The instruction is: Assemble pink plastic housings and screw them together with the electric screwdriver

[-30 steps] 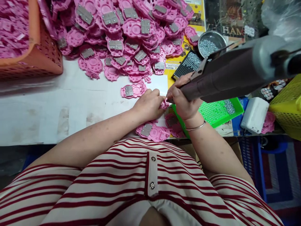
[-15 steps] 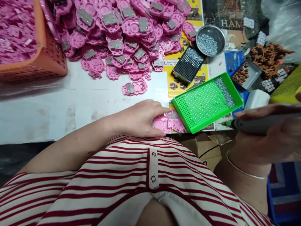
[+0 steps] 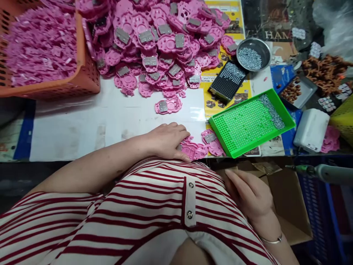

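My left hand (image 3: 169,141) rests at the front edge of the table, its thumb and fingers closed around the left end of a pink plastic housing (image 3: 190,150). Beside that piece lies another pink housing (image 3: 211,141) with a grey metal plate, close to the green tray's corner. My right hand (image 3: 255,195) is below the table edge in front of the striped shirt, fingers stretched out and nothing visible in them. Apart from it, at the right, an electric screwdriver (image 3: 328,173) with a green tip hangs in the air, pointing left.
A green perforated tray (image 3: 230,147) holds small screws. Behind it are a black perforated tray (image 3: 224,86) and a metal bowl (image 3: 268,55) of screws. Pink housings (image 3: 168,44) are heaped at the back; an orange basket (image 3: 88,79) stands left. A cardboard box (image 3: 292,206) sits below.
My right hand has let go of the electric screwdriver and moved left and down toward the shirt. The left hand stays at the pink housing. The view has shifted slightly.
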A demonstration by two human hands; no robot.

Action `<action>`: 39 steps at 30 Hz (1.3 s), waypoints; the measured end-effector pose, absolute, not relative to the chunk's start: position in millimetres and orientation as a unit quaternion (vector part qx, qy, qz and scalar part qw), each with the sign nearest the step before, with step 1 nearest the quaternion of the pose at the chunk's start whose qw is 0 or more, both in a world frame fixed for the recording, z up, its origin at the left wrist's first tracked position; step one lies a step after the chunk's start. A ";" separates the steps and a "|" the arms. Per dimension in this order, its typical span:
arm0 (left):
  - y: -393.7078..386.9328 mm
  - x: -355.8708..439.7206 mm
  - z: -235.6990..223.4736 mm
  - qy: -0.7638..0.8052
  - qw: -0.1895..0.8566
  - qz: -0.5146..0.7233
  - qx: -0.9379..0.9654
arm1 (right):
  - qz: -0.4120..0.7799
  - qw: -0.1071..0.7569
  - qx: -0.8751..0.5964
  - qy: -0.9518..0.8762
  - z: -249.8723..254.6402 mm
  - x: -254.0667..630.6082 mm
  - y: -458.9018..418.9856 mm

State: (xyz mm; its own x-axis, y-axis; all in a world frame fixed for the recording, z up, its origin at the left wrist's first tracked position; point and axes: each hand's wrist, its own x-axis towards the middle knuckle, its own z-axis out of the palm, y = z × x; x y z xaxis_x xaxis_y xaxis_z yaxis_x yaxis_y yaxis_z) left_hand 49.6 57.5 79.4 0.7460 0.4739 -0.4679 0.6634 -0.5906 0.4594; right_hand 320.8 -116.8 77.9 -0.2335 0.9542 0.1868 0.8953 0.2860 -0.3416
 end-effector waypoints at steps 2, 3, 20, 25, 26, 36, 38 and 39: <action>58.0 48.9 78.0 0.342 0.346 -0.150 0.861 | 0.029 0.115 -0.603 -0.789 65.8 303.3 -105.0; 58.1 48.8 77.1 0.350 0.365 -0.152 0.850 | 0.011 0.059 -0.607 -0.792 63.0 296.9 -96.6; 42.0 -13.6 52.4 0.426 0.676 0.091 0.594 | 0.391 0.173 -0.555 -0.714 47.1 254.0 -32.2; 30.5 -34.2 33.1 0.346 0.809 0.318 0.354 | 0.623 0.307 -0.516 -0.501 35.7 197.4 -5.5; 29.2 -37.6 31.0 0.313 0.828 0.334 0.324 | 0.635 0.308 -0.500 -0.502 35.6 185.0 -0.4; 0.0 -132.9 14.6 0.369 0.687 0.589 0.211 | 0.598 0.257 -0.505 -0.567 50.2 111.3 38.4; -31.2 -185.3 5.2 0.456 0.605 0.625 0.189 | 0.570 0.209 -0.510 -0.610 51.9 105.9 40.4; -52.5 -211.6 -1.1 0.502 0.573 0.624 0.173 | 0.558 0.185 -0.512 -0.626 51.9 103.5 41.3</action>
State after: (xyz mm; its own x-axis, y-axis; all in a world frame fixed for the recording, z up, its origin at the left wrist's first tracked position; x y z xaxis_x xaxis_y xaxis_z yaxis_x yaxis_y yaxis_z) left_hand -211.6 -52.5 -1.1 -0.2825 0.8891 -0.3601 -0.5412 0.1622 0.8251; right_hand 103.5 41.3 51.9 -0.4075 0.8477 -0.3396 0.4352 -0.1467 -0.8883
